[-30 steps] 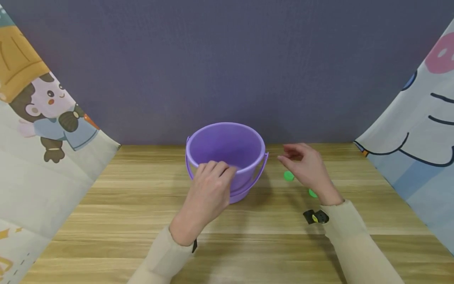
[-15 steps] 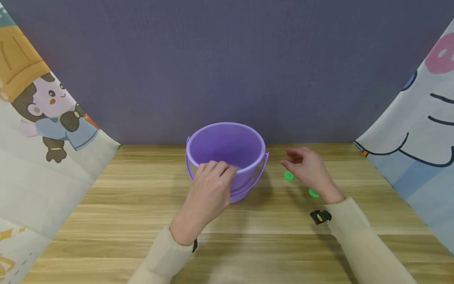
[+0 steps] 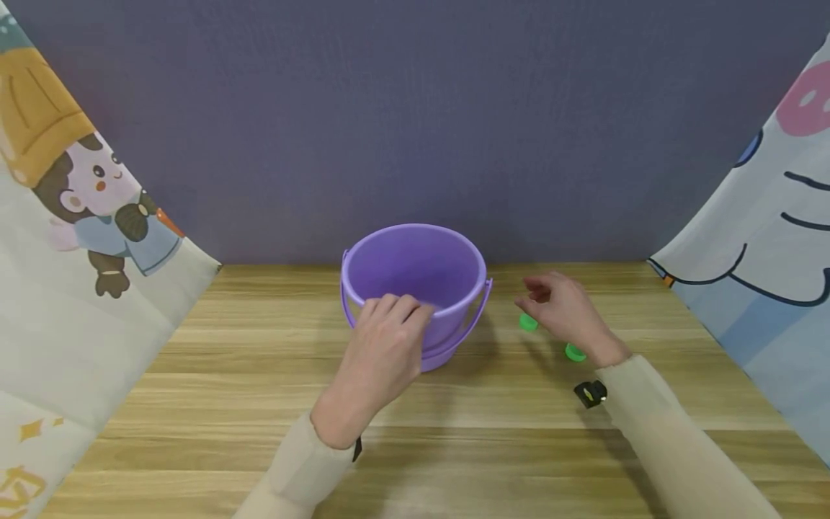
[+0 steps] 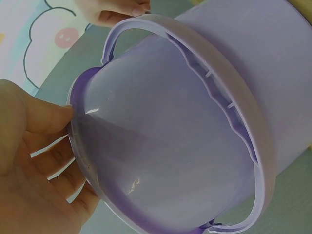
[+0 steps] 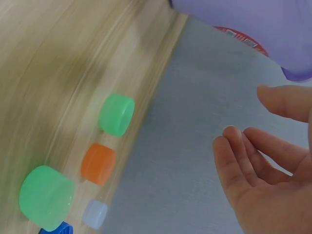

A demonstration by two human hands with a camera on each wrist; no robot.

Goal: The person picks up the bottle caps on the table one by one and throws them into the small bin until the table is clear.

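The purple bucket [image 3: 444, 333] stands upright at the middle of the table. My left hand [image 3: 384, 353] grips its near rim; in the left wrist view the thumb lies on the outer side and the fingers reach over the rim. The bucket's handle [image 4: 243, 102] hangs down along the near side. To the right of the bucket, my right hand [image 3: 565, 311] hovers with relaxed fingers and holds nothing. Below it lie two green bottle caps, one near cap [image 3: 574, 353] and one farther cap [image 3: 528, 323]. An orange cap [image 5: 99, 165] lies between them in the right wrist view.
A whitish cap [image 5: 95, 214] and a blue cap [image 5: 57, 228] lie beside the others, hidden under the right hand in the head view. A dark grey wall [image 3: 415, 130] rises behind the wooden table [image 3: 259, 404]. Printed cloths hang at left and right.
My right hand has shifted slightly to the right and down, away from the bucket, its fingers a little closer together. The left hand and the bucket stay in place.
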